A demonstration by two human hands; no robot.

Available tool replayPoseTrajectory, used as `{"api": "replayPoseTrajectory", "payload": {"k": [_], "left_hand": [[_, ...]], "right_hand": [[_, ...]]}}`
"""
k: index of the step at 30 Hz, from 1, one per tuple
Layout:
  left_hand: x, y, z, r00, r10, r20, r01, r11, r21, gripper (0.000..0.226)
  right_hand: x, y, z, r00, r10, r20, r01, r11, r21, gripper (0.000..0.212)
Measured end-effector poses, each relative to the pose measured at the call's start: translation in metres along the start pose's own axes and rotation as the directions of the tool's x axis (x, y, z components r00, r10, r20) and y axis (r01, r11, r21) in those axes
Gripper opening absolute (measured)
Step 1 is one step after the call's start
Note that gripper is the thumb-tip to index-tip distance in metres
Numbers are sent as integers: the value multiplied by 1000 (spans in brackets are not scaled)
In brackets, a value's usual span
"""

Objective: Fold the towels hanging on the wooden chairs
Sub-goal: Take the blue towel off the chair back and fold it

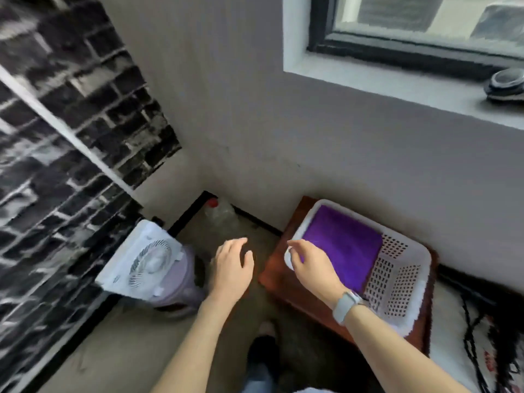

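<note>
Both arms reach forward. The left hand (233, 263) hangs relaxed, holding nothing; the right hand (310, 264), fingers loosely curled, hovers at the white basket (408, 282) rim. A folded purple towel (344, 245) lies inside.

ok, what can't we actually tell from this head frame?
- Wooden chairs with hanging towels: none in the head view, so how many remain is unknown.
- Right hand: over the white basket rim; blur hides whether it touches the rim or the purple towel.
- Basket's near corner: hidden by the right forearm.
- Left hand: hangs over the floor, holds nothing.
- Dark object on the windowsill: cut by the right edge, unidentifiable.
</note>
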State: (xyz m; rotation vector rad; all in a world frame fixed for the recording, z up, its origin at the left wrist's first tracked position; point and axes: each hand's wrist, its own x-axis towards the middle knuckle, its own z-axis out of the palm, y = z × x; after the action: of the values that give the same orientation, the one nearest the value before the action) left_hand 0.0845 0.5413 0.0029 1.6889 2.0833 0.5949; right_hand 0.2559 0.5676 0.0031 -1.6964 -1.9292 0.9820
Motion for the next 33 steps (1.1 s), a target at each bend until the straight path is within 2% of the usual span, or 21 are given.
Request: {"api": "replayPoseTrajectory", "payload": {"k": [2,5,9,12,16,21,28,33], "left_hand": [[-47,-34,-29,983,-166,-74,164,986,-31,33],[-125,-86,-70,907,-366,-211,357,931,-80,30],[-235,-144,-106,713,-613,-340,604,783,-145,33],[-312,-174,-119,569,-719,-399,699,679,-226,33],[-401,-205,-128,400,-808,-432,737,564,-373,29],[-505,-254,-141,283,-856,-432,739,482,-471,29],[-627,-339,-181,165,-893,-420,745,391,-540,30],[-669,-402,-204,132,-915,-380,735,348,-582,32]], "right_hand": [[-17,-30,28,983,-107,149,111,994,-21,31],[-46,-74,76,888,-261,378,297,954,-41,28],[-99,-129,139,706,-369,604,462,887,1,24],[-145,-162,183,559,-445,700,587,808,45,23],[-216,-197,244,402,-484,777,688,720,93,29],[-312,-233,325,281,-458,844,732,670,120,27],[-422,-282,425,196,-398,896,786,610,99,28],[-456,-311,485,179,-341,923,797,601,67,30]]}}
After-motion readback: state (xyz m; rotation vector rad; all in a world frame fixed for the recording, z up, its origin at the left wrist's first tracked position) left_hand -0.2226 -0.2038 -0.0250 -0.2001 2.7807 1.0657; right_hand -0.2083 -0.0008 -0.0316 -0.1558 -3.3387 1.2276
